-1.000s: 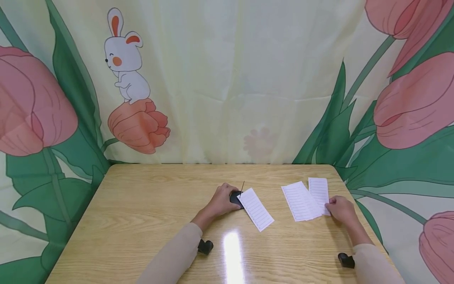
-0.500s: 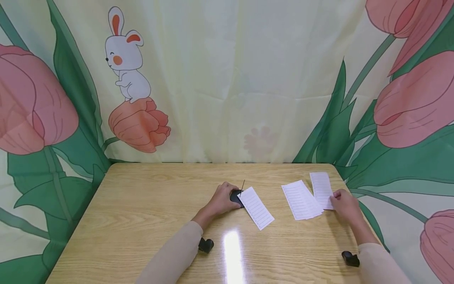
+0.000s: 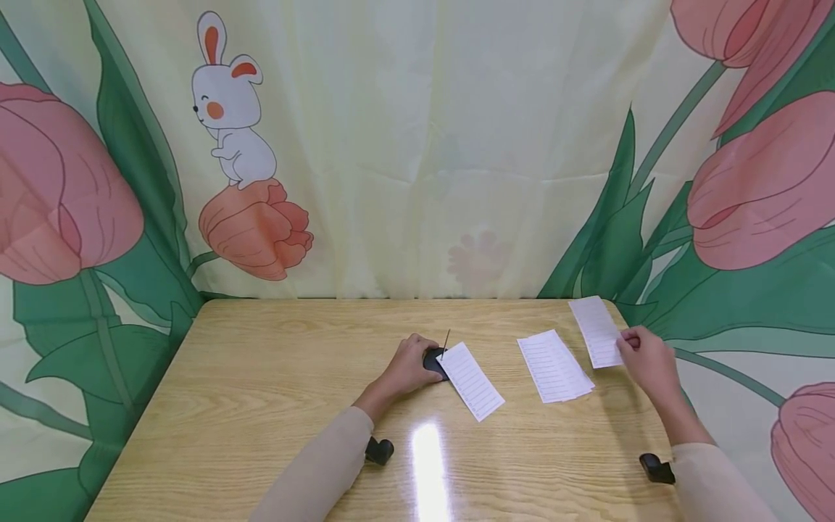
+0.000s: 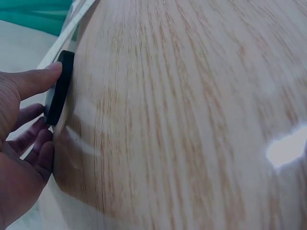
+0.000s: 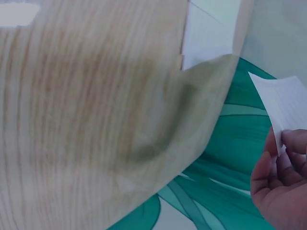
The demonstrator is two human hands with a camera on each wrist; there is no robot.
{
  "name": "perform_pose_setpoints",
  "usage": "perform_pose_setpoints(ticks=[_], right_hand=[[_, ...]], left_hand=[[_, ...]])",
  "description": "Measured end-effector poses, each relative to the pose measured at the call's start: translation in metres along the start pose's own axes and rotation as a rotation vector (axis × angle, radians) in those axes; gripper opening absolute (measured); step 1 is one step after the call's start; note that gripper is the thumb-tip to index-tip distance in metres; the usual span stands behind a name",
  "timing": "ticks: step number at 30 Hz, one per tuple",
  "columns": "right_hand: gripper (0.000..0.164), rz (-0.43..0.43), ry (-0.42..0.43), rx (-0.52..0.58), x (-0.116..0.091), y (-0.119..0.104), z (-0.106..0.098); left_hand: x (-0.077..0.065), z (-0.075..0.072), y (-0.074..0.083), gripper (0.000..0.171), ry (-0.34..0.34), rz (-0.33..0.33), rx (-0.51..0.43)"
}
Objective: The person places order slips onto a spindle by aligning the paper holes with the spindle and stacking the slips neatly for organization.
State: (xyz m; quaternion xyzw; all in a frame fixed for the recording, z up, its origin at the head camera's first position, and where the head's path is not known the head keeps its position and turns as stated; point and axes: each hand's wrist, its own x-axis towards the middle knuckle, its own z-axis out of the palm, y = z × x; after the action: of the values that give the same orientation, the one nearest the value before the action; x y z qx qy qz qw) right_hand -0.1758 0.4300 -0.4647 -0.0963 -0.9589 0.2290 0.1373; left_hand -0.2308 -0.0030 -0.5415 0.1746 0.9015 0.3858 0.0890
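My left hand [image 3: 409,368] grips the round black base [image 3: 432,364] of a receipt spike, thumb on one side and fingers on the other. The thin metal spike [image 3: 446,342] stands upright from it. One printed, lined paper slip [image 3: 475,386] overlaps the spike at its upper corner and slants toward the front right. In the right wrist view, my right hand [image 5: 285,187] pinches a single white paper slip [image 5: 285,100] by its lower edge, raised above the table. Left of that hand, a slightly fanned pile of similar slips [image 3: 553,368] lies on the table.
The wooden table [image 3: 274,377] ends at a curtain [image 3: 365,217] printed with tulips and a rabbit. A bright light reflection [image 3: 428,464] lies on the front of the tabletop. Black camera mounts [image 3: 380,451] stick out from both wrists.
My right hand has moved up and right with the pinched slip, drawing it away from the pile until they are apart. The left hand has stayed at the spike's base.
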Motion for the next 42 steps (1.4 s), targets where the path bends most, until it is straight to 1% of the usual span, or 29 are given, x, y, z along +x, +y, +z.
perform_pose_setpoints(ticks=[2,5,8,11,14,19,24,27,32,38,42], right_hand=[[0.024,0.005,-0.014,0.011,0.0,-0.005,-0.005],[0.026,0.012,-0.059,0.024,0.0,-0.011,-0.01],[0.028,0.001,-0.101,0.03,0.0,-0.016,-0.014],[0.027,-0.026,-0.121,0.027,-0.001,-0.022,-0.016],[0.025,-0.043,-0.138,0.037,-0.002,-0.029,-0.018],[0.024,-0.064,-0.164,0.051,-0.003,-0.039,-0.02],[0.028,-0.076,-0.193,0.068,-0.007,-0.053,-0.024],[0.028,-0.092,-0.194,0.076,-0.009,-0.063,-0.026],[0.026,-0.127,-0.196,0.104,-0.013,-0.079,-0.026],[0.024,-0.167,-0.205,0.168,-0.015,-0.092,-0.024],[0.023,-0.182,-0.219,0.213,-0.017,-0.1,-0.02]], left_hand=[[0.0,0.0,0.0,0.061,0.002,0.002,-0.001],[0.0,-0.001,0.001,0.062,-0.001,-0.007,0.0],[-0.002,-0.003,0.003,0.062,-0.005,-0.026,-0.005],[-0.002,-0.007,0.004,0.063,-0.003,-0.03,-0.021],[-0.002,-0.011,0.004,0.062,0.007,-0.016,-0.047],[-0.001,-0.021,0.003,0.059,0.037,0.027,-0.11],[-0.001,-0.033,0.008,0.055,0.071,0.096,-0.148],[-0.002,-0.039,0.014,0.052,0.092,0.12,-0.151],[-0.005,-0.05,0.024,0.045,0.128,0.139,-0.169],[-0.005,-0.062,0.036,0.038,0.174,0.18,-0.184],[-0.005,-0.067,0.045,0.032,0.191,0.188,-0.207]])
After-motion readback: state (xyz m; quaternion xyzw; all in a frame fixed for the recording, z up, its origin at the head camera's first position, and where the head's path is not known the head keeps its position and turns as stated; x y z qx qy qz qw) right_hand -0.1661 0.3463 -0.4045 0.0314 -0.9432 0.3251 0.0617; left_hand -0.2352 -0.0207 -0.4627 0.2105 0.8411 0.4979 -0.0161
